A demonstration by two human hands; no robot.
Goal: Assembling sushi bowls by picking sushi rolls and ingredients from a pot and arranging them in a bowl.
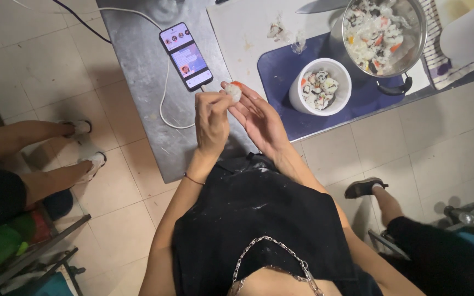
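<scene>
My left hand [212,118] pinches a small white rice piece [233,91] with an orange fleck at its fingertips. My right hand [259,118] is open, its palm cupped right against the same piece from the other side. Both hands hover over the near edge of a grey metal table [144,71]. A white round tub [321,86] of cut rice rolls stands just right of my hands on a blue mat [281,71]. Behind it a steel pot [385,34] holds a rice mixture with orange bits.
A lit phone [185,56] lies on the table on a white cable [164,104]. A white cutting board [242,33] with rice scraps sits behind the mat, a striped cloth [440,60] at the right. Other people's legs [39,159] and a foot in a dark shoe [364,188] stand on the tiled floor.
</scene>
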